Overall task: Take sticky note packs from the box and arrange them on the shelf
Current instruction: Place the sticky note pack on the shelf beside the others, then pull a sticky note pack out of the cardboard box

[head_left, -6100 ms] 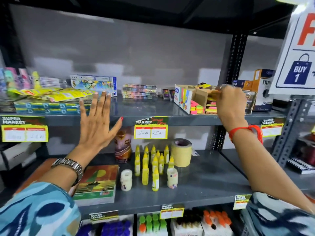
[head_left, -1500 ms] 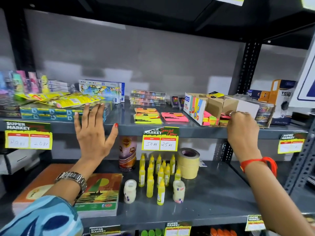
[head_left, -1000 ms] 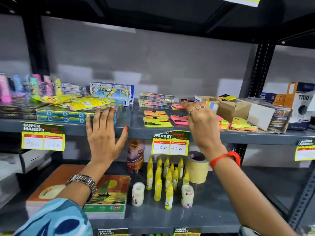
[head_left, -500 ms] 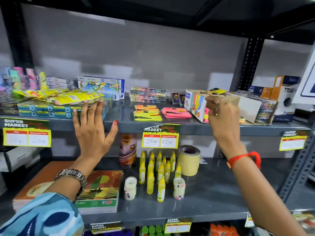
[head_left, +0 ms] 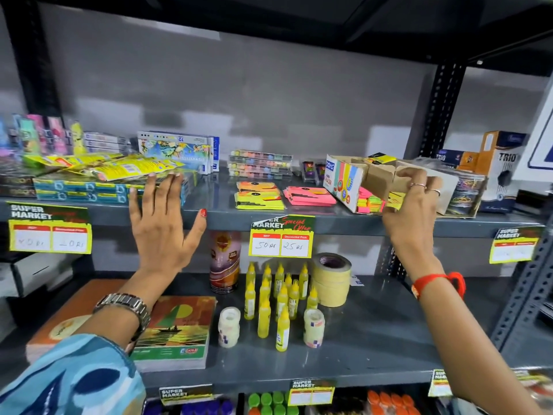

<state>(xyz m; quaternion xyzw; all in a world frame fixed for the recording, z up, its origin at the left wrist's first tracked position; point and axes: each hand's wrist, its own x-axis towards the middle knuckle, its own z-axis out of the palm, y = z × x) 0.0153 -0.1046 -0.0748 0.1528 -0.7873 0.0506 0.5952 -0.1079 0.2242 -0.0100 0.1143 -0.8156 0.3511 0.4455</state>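
An open cardboard box (head_left: 344, 178) of sticky note packs lies on its side at the right of the upper shelf (head_left: 221, 212). My right hand (head_left: 411, 211) is at the box mouth, its fingers closed on a yellow sticky note pack (head_left: 395, 201). More neon packs (head_left: 371, 202) show inside the box. Two piles lie on the shelf left of the box: a yellow-and-orange pile (head_left: 258, 196) and a pink pile (head_left: 309, 196). My left hand (head_left: 163, 226) is flat with fingers spread against the shelf edge, holding nothing.
Yellow packets and blue boxes (head_left: 98, 181) fill the shelf's left end; clear cases (head_left: 260, 163) stand behind the piles. TRIO boxes (head_left: 502, 166) sit far right. On the lower shelf stand yellow glue bottles (head_left: 278, 298), masking tape (head_left: 330, 278), a brown bottle (head_left: 224, 262) and notebooks (head_left: 175, 330).
My right hand placed a pack on the pink pile, went back to the box, and now grips a yellow pack at its mouth. My left hand has stayed on the shelf edge.
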